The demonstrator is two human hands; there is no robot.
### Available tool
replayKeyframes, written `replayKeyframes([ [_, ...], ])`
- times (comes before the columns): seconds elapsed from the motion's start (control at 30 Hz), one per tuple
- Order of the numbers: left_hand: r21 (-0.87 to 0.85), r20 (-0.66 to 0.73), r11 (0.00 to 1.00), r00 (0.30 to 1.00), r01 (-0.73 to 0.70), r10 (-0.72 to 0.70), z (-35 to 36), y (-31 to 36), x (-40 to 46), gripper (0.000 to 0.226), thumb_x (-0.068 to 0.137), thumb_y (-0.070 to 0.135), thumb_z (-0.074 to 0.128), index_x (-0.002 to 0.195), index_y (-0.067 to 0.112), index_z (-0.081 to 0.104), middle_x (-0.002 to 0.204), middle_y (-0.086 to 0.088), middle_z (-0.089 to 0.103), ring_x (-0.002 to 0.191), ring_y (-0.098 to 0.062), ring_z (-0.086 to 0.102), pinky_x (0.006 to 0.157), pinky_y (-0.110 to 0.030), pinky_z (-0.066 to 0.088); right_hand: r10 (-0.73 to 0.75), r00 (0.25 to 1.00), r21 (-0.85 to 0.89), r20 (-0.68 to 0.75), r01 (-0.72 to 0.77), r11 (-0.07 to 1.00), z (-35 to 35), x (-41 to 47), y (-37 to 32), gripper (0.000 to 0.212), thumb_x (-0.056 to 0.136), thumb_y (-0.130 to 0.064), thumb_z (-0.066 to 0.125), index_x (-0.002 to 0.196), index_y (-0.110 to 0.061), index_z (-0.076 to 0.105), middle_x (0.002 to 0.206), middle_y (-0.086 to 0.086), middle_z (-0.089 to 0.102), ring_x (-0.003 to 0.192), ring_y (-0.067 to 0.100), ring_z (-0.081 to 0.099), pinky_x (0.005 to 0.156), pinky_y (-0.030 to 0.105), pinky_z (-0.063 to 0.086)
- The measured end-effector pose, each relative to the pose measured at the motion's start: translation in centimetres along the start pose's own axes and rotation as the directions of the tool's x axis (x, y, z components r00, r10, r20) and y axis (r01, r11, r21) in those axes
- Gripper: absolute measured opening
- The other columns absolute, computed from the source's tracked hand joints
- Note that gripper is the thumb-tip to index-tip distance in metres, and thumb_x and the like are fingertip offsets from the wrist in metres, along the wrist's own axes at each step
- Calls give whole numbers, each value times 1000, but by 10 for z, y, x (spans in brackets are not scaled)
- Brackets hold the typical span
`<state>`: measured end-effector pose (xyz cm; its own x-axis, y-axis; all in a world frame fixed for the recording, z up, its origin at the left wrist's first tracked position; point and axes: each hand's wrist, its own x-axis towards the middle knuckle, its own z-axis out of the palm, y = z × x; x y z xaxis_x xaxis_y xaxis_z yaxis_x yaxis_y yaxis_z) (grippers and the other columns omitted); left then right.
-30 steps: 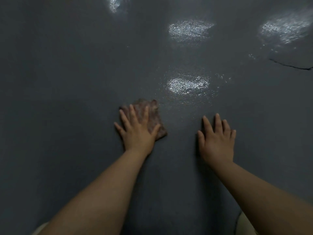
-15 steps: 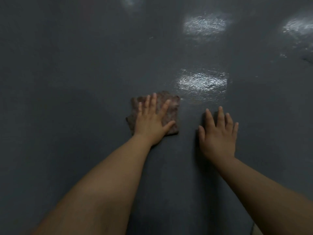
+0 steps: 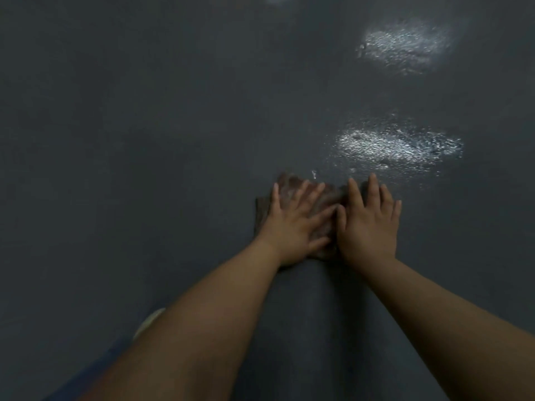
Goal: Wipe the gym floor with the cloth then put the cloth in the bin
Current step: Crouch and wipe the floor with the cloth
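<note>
Rightward across the dark floor [image 3: 144,140] went the left hand [image 3: 292,227] and the brown cloth [image 3: 292,183] under it, until they lay just beside the right hand [image 3: 369,227], where half a second before a clear gap had separated them. Fingers of the left hand were spread straight, pressing the cloth flat (its edges blurred). Palm down beside the cloth sat the right hand, fingers straight, grasping nothing. Bright glossy patches [image 3: 396,149] showed on the floor beyond the fingertips.
</note>
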<state>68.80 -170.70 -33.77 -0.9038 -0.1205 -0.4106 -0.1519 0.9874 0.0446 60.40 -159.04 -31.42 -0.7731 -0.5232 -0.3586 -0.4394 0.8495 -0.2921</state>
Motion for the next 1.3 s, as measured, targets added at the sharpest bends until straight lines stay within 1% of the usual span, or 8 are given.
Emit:
replayKeyframes([
  [0.13,-150,53,905,918,397,-394,-9,-63,-1,65,94,59,27,148,42,-6,157,2,-20,145,-23,-17,107,-66,-5,-49,997,-57,57,53,997,2,1,-17,57,99,-39,32,152,-26,13,159,9,-8,145,30,-2,116,46,-3],
  [0.33,-353,96,468,529,810,-843,27,-67,-54,68,91,59,33,150,37,8,160,-7,-1,146,-33,-2,107,-71,3,-105,982,-140,155,127,982,17,-3,-42,58,99,-46,26,151,-32,5,159,6,-14,144,34,-9,114,54,-4],
  [0.47,-265,6,693,720,670,-694,27,-32,-60,67,80,58,27,139,31,45,147,-15,40,133,-42,37,96,-73,20,-69,987,-147,144,91,985,24,-5,-46,59,99,-46,26,151,-31,4,159,6,-11,144,35,-11,114,55,-3],
  [0.6,-123,26,925,933,359,-359,23,-80,-51,70,88,66,22,149,41,-1,159,-4,-13,145,-29,-13,108,-67,-6,-64,990,-158,128,84,984,28,-5,-48,59,98,-47,27,152,-32,5,159,6,-10,144,37,-10,113,57,-4],
  [0.7,-165,55,883,898,440,-437,15,-123,-47,69,93,60,32,149,41,-4,158,2,-17,145,-24,-16,110,-65,-5,-68,991,-162,117,86,983,28,-6,-51,60,97,-48,29,151,-33,7,159,6,-11,143,39,-10,112,58,-4],
  [0.97,-500,314,-162,4,851,-949,41,-107,-92,65,95,56,32,151,35,7,160,-5,-4,145,-34,-5,109,-64,-3,-196,966,-179,171,226,958,35,-16,-74,59,97,-50,29,150,-38,4,159,5,-14,144,37,-11,111,59,-6],
  [1.13,-438,126,334,425,835,-897,42,-32,-76,63,84,53,34,138,25,48,146,-19,39,133,-45,36,97,-74,20,-194,966,-175,171,223,959,42,-20,-81,59,97,-50,28,150,-39,4,159,5,-13,143,37,-13,111,59,-8],
  [1.3,-168,-4,846,857,507,-515,44,-107,-83,68,90,62,26,147,38,-2,160,-5,-6,146,-30,-6,110,-61,-6,-202,965,-172,169,231,958,45,-18,-81,59,97,-50,29,150,-39,6,160,4,-9,143,38,-13,111,60,-7],
])
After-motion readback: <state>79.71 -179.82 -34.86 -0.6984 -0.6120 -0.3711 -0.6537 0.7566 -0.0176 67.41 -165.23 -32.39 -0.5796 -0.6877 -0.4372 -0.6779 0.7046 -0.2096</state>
